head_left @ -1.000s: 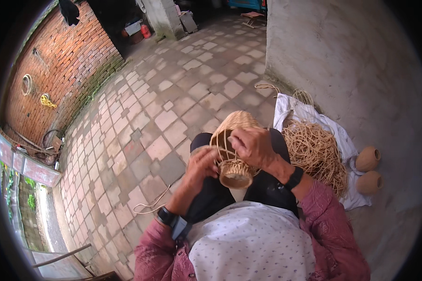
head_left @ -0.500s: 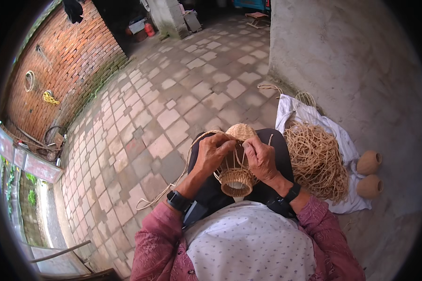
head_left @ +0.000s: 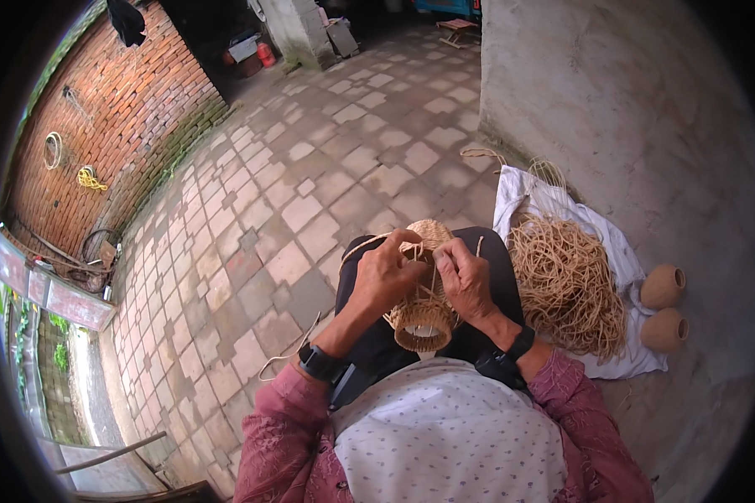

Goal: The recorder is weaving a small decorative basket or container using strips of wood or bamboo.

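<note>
While only the head view is on hand, it shows enough. Half-woven basket (head_left: 422,314) sits on the person's lap, open rim toward the body, loose strands sticking out at the far end. Prob. very light, walls springy rather than stiff, a bit fragile where the weave isn't locked yet; squeezing hard would likely dent it. Best hold looks like the finished rim or woven wall, not the free ends.

Left hand (head_left: 386,277) is over the basket's upper left side, fingers (head_left: 408,270) curled narrow, pinching a strand (head_left: 362,244) that runs off to the left. Right hand (head_left: 466,281) is on the upper right side, fingers bent close together and pressed on the weave w/ a strand end between them; exact pinch can't be seen.

Right of the lap: heap of loose fibre (head_left: 566,285) on a white cloth (head_left: 520,189), two small clay pots (head_left: 663,287) just beside it. Paved floor (head_left: 310,193) all round, brick wall (head_left: 101,126) to the left.
</note>
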The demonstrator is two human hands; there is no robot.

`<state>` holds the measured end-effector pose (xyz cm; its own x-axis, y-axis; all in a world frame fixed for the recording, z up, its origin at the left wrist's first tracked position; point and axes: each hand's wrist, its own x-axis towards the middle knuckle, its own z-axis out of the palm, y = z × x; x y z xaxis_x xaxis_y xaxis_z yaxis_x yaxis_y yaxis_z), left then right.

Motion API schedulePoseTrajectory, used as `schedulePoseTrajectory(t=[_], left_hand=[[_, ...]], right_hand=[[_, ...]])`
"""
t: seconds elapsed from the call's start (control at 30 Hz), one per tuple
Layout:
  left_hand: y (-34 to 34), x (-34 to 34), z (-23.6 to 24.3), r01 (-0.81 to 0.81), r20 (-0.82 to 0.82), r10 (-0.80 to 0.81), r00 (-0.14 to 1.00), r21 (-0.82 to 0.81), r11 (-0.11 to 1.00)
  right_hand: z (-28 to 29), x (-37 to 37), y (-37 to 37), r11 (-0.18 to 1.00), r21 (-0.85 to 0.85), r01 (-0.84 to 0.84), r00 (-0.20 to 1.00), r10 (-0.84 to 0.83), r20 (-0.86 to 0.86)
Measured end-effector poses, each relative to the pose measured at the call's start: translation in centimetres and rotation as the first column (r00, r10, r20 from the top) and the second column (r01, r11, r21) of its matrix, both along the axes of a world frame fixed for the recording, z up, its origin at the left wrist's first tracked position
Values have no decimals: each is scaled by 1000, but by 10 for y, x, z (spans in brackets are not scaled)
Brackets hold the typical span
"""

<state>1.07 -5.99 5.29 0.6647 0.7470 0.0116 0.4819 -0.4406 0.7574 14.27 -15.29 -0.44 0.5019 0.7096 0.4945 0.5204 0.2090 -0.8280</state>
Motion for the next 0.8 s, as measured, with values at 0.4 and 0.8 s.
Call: schedulePoseTrajectory(t=[0.4,0.8], left_hand=[[11,-93,-49,-141,219,214,952,-306,941],[10,-26,-41,-36,155,55,986,-124,992]], right_hand=[[-9,5,-1,999,-51,9,997,-13,-71],[-17,7,1,998,19,53,991,-50,-125]])
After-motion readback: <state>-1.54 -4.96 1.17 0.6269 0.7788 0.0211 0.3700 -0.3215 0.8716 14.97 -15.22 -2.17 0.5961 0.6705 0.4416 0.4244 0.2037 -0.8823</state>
